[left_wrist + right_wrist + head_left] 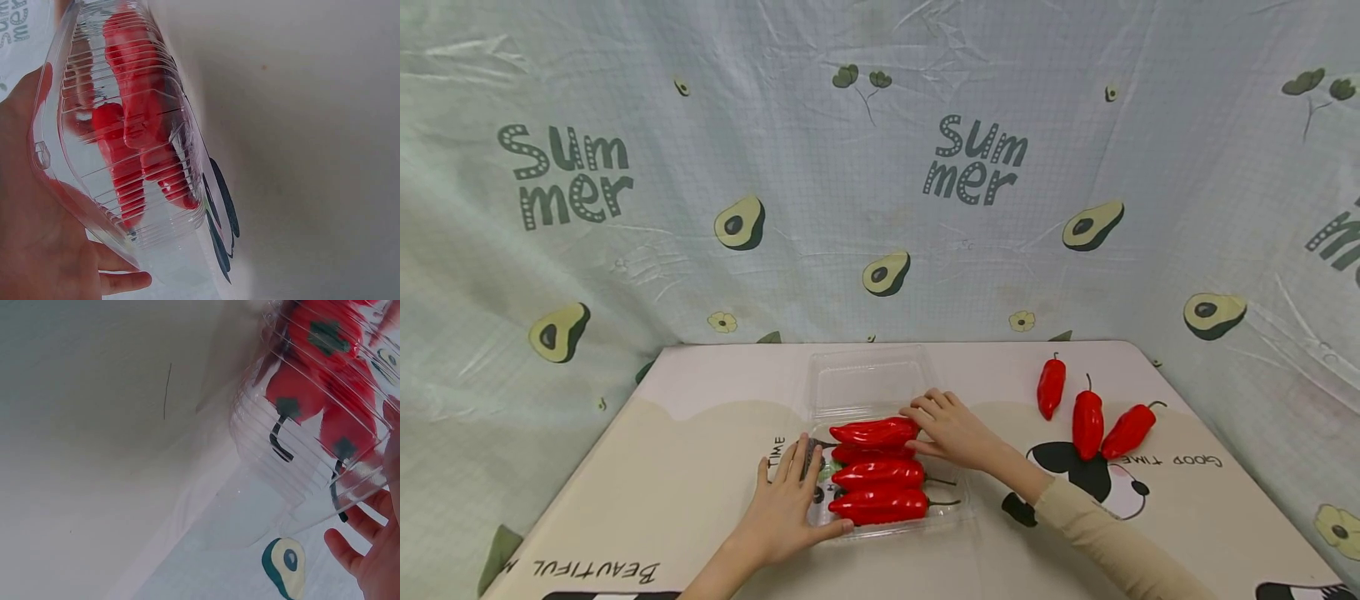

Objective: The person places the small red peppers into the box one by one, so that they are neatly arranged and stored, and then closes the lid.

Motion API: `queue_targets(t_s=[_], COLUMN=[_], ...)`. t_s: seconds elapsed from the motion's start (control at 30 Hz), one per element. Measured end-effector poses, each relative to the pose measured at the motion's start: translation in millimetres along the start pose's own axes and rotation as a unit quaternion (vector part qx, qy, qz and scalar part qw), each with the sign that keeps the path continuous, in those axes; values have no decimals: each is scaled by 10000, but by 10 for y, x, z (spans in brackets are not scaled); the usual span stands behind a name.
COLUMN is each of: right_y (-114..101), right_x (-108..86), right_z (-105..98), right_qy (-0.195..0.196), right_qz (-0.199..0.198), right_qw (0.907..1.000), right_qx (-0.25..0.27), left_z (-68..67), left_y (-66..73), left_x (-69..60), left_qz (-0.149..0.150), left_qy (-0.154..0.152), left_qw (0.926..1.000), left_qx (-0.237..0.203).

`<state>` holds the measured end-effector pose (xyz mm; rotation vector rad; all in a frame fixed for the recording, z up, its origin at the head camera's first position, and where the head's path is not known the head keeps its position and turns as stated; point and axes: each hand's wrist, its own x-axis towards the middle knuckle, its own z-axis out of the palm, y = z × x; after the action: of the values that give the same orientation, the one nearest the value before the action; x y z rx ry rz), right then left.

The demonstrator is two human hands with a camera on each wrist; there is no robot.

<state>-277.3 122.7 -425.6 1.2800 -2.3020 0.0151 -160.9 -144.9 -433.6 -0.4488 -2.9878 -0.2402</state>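
Note:
Several glossy red chili peppers (880,474) lie side by side in a clear plastic clamshell box (951,517), stems to the right. The uppermost red chili pepper (872,432) partly covers the one below. My right hand (951,429) has its thumb and fingers around that pepper's stem end, hiding the stem. My left hand (778,508) rests spread along the box's left side, thumb at the near left corner. Through the ribbed wall, the left wrist view shows pepper tips (128,181); the right wrist view shows green caps and dark stems (281,440).
The box's clear lid (868,379) lies folded back on the far side. Three more red peppers (1087,423) lie at the table's right. A printed cloth (647,467) covers the table, and a sheet with avocado prints (820,167) hangs behind it.

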Motion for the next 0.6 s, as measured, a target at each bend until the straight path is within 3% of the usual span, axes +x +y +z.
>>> queue_targets(t_s=[0.6], right_y=[80], right_x=[-205], right_z=[-146], right_qy=[142], right_qz=[-95], right_qw=[9996], right_qx=[-217], left_z=[2], left_y=[1], left_x=[-4], left_qz=[24], left_qy=[8], left_qw=[10000], left_qx=[21])
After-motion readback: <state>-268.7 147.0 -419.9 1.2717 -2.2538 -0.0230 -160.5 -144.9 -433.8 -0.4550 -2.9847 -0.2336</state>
